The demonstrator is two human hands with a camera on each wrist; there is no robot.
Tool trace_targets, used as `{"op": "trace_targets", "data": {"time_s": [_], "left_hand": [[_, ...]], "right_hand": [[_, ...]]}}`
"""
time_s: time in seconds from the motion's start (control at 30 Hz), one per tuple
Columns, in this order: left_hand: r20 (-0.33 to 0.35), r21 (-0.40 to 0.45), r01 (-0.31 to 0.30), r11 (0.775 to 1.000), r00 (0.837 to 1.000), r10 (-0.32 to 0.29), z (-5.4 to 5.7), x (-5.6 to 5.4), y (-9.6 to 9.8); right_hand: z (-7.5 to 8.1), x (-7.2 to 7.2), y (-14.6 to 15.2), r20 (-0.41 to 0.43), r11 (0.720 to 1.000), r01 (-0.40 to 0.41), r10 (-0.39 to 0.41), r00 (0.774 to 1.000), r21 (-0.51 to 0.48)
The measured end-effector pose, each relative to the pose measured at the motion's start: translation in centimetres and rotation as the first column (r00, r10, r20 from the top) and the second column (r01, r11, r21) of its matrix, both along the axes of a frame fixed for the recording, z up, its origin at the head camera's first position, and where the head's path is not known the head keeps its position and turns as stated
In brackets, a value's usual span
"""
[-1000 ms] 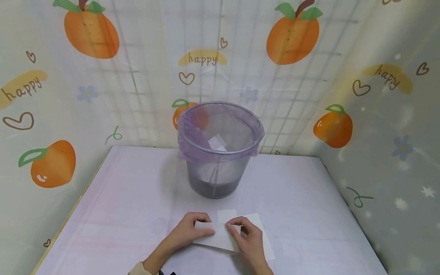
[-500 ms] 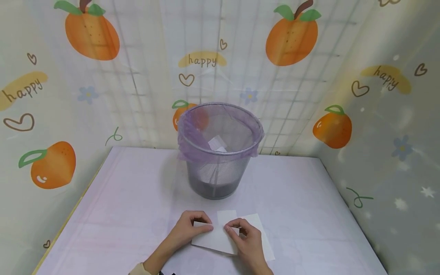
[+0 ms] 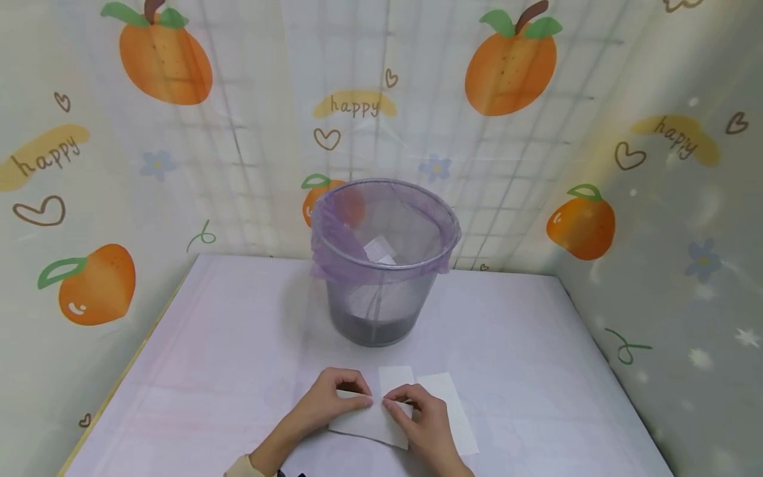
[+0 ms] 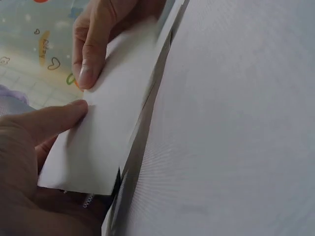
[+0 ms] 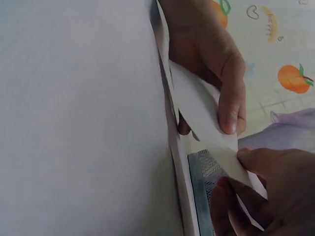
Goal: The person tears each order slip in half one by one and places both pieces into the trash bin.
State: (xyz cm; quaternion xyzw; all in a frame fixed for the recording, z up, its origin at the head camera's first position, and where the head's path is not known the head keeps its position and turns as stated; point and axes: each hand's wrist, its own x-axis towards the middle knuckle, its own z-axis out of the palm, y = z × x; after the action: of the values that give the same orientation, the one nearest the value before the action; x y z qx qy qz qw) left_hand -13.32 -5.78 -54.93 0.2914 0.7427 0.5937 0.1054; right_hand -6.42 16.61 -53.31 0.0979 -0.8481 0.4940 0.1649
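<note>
The white paper (image 3: 366, 424) is being clamped at its upper edge by both hands: left of the grip's middle it is being pinched by the left hand (image 3: 330, 396), right of it by the right hand (image 3: 426, 419). Compared with a second ago, the thumbs are being held closer together and the lower edge nearer the person. The handling is thus judged as being concentrated on one short stretch of edge. Loose paper (image 3: 457, 419) is lying beside the right hand; the bin (image 3: 375, 311) is standing beyond the grip, well apart.
</note>
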Motion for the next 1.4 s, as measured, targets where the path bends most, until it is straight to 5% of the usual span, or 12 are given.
{"op": "trace_targets", "data": {"time_s": [0.3,0.63,1.1,1.4], "left_hand": [[-0.009,-0.028,-0.017,0.999,1.000,0.016,1.2,-0.1,-0.3],[-0.127,-0.051,-0.049,0.998,0.991,0.042,3.3,-0.8,0.1],[-0.299,-0.041,-0.081,0.996,0.952,0.065,7.7,-1.9,0.9],[-0.397,-0.031,-0.063,0.998,0.917,0.045,11.6,-3.1,0.9]], "right_hand": [[0.5,-0.6,-0.4,-0.117,0.997,-0.058,0.064,0.991,0.059],[2.7,-2.2,0.2,-0.153,0.982,-0.124,0.146,0.977,0.144],[7.4,-4.1,1.7,-0.156,0.944,-0.210,0.254,0.955,0.253],[11.3,-5.4,2.2,-0.202,0.921,-0.253,0.320,0.926,0.295]]}}
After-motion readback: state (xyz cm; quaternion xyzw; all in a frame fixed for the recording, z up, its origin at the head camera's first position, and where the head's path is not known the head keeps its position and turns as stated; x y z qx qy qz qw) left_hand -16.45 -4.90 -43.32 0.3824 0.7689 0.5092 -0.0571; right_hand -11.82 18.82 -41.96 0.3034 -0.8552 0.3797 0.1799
